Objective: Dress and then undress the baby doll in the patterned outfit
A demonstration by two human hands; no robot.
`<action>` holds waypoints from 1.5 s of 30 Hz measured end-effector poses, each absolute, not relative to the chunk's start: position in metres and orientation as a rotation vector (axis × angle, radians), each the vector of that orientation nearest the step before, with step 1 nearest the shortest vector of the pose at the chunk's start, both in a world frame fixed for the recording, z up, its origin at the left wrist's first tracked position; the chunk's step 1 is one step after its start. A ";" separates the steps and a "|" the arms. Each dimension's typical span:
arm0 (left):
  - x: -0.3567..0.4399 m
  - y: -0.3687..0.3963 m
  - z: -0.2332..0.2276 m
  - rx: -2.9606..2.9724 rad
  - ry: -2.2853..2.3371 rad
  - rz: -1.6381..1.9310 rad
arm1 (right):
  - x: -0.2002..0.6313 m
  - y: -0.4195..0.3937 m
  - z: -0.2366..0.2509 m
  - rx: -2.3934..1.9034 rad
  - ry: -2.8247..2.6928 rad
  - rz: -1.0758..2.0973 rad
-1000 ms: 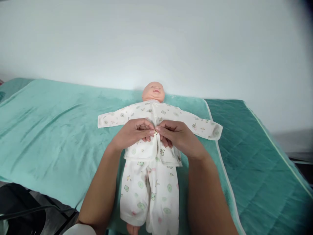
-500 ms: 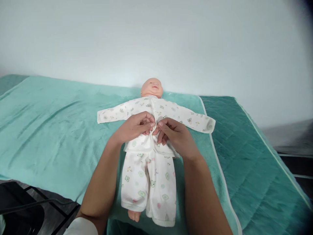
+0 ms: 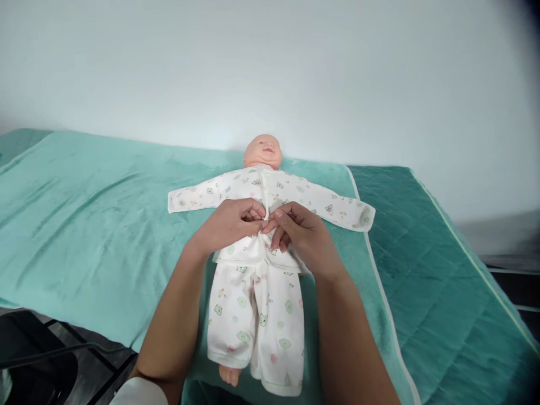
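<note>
A baby doll [image 3: 262,151] lies on its back with its head toward the wall. It wears a white printed long-sleeved top [image 3: 240,183] and matching white trousers [image 3: 278,320]; one foot [image 3: 230,375] shows below the trouser hem. At the middle of the doll's front, my left hand [image 3: 236,220] pinches one edge of the top's front opening. From the other side, my right hand [image 3: 297,225] pinches the facing edge, its fingertips touching those of the left. Any fastener between the fingertips is hidden. Both sleeves stretch out sideways.
Under the doll spreads a light green blanket [image 3: 84,214] with a pale border. A darker green quilted cover [image 3: 426,270] lies to the right. The white wall [image 3: 270,67] rises right behind the bed. Black objects and a cable [image 3: 63,351] are at lower left.
My left hand has dropped slightly and its fingertips now meet those of my right hand. The front edge of the top, raised between them before, is now mostly covered.
</note>
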State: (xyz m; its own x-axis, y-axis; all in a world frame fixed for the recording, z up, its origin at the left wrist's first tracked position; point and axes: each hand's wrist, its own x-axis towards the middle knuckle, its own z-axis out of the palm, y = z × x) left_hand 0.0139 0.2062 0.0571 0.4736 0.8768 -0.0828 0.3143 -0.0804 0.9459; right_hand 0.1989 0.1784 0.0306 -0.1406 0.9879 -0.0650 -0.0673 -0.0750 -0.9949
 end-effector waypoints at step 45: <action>0.005 0.210 0.057 1.491 1.003 0.659 | 0.196 0.179 0.030 -1.215 -1.215 1.334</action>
State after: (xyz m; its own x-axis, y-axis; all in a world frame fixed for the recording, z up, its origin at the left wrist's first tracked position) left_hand 0.0052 0.2104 0.0571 0.4743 0.8700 -0.1349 0.2216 0.0303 0.9747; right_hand 0.1958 0.1787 0.0300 -0.0793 0.9938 -0.0774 -0.0150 -0.0788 -0.9968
